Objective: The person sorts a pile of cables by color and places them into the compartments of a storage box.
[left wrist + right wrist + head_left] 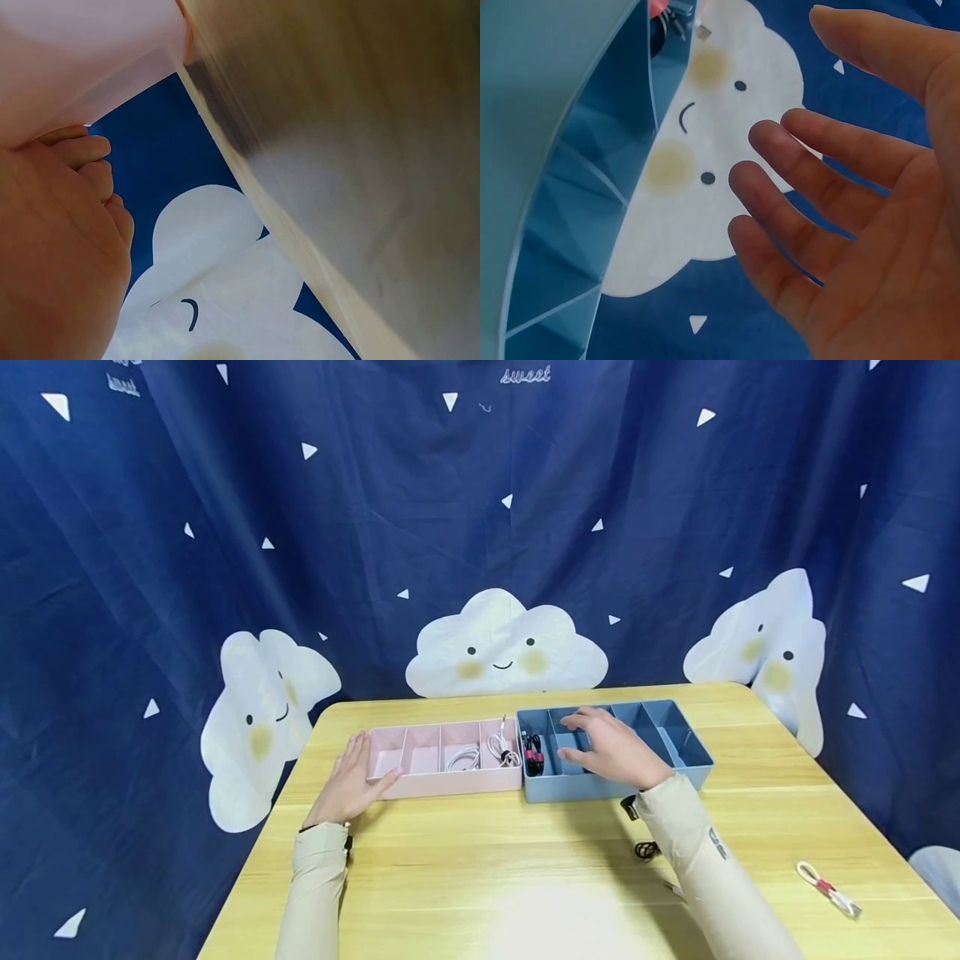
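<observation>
Blue divided box (573,789) beneath the right grip (613,749), fingers spread wide; black cables (534,756) in the end compartment, left of that grip; pink box (450,786) touching the left grip (348,785), fingers straight; white cable (827,888) on the worktop (465,860), well right of both

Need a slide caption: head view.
Left hand at a pink rectangular divided plastic tray, right hand over a blue rectangular divided plastic tray.
</observation>
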Demonstrator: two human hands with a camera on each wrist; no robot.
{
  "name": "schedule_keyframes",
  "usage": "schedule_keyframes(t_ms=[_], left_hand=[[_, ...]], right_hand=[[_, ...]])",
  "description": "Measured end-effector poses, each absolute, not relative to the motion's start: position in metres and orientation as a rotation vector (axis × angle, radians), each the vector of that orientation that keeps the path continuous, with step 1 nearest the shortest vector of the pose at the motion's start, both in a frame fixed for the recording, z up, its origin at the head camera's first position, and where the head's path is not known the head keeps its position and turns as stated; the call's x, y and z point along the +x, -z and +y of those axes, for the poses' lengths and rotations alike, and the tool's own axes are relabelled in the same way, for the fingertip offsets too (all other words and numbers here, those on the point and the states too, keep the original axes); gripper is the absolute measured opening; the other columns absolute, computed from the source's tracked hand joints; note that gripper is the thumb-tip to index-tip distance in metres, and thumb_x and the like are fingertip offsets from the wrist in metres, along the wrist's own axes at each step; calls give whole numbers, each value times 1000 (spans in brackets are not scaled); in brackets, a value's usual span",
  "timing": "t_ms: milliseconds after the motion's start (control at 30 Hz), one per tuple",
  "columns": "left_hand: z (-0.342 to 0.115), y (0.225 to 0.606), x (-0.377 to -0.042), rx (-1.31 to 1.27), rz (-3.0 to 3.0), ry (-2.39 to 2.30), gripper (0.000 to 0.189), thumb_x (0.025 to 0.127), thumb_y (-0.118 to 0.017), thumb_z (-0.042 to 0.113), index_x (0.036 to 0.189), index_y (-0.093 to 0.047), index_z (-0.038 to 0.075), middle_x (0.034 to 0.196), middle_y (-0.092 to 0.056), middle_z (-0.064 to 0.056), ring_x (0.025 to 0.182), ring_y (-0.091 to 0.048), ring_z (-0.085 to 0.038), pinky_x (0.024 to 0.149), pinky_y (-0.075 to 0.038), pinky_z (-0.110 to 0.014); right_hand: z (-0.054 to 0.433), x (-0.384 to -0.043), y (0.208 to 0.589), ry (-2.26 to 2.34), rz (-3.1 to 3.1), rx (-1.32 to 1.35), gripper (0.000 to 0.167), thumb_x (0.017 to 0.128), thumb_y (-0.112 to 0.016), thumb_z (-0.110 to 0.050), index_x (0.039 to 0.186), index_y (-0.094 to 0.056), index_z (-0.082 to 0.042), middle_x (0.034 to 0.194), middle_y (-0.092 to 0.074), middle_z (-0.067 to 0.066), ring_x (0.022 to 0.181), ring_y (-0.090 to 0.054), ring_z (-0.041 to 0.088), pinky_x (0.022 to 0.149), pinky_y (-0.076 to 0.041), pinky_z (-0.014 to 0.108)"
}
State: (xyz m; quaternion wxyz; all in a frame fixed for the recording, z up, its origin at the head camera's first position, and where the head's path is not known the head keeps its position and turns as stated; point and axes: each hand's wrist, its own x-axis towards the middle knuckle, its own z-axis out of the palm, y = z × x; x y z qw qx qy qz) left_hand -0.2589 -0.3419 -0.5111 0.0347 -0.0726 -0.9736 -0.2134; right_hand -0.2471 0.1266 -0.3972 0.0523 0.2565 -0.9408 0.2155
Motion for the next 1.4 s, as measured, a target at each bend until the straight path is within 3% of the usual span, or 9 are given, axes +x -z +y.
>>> schedule_keyframes(t_ms=[167,600,700,833,933,1067,1400], left_hand=[[-342,510,-259,-221,-3000,638,112,96,-46,75,163,-7,-6,174,-3,-24,162,-3,-42,131,-9,-63],[-341,507,-261,-234,-2998,640,111,97,-47,74,163,-7,-6,174,-3,-23,163,-3,-42,131,-9,-62],[-341,506,-261,-237,-2992,648,111,97,-49,73,164,-7,-5,174,-3,-23,163,-2,-41,131,-8,-62],[-340,505,-259,-232,-2992,655,111,97,-49,73,163,-7,-5,174,-3,-23,163,-2,-41,131,-8,-62],[-340,505,-258,-227,-2993,650,111,97,-49,73,163,-8,-5,174,-4,-23,163,-4,-42,131,-9,-62],[-341,505,-258,-229,-2994,647,110,97,-50,72,163,-8,-5,174,-3,-23,162,-4,-42,131,-9,-62],[-342,505,-259,-238,-2999,673,111,97,-50,72,163,-7,-6,174,-2,-23,163,-1,-41,131,-7,-63]], right_hand=[[141,-242,400,-660,-2858,752,52,95,-75,-32,136,-65,-2,131,-66,17,119,-64,37,100,-54,57],[171,-228,403,-647,-2853,711,51,96,-74,-32,133,-65,1,121,-68,17,111,-66,35,93,-55,57],[175,-223,405,-647,-2853,688,51,95,-75,-32,133,-65,2,121,-68,17,110,-66,36,96,-54,58],[182,-216,409,-678,-2858,640,52,95,-76,-30,133,-65,3,123,-68,18,113,-65,40,108,-46,64],[187,-212,412,-709,-2871,617,53,95,-75,-31,135,-64,3,125,-67,20,115,-64,41,107,-47,64],[192,-208,418,-731,-2884,601,54,96,-74,-30,136,-63,3,125,-67,20,114,-65,39,94,-55,58],[202,-195,437,-712,-2856,551,51,94,-76,-30,133,-66,2,122,-70,18,112,-67,38,95,-55,59]])
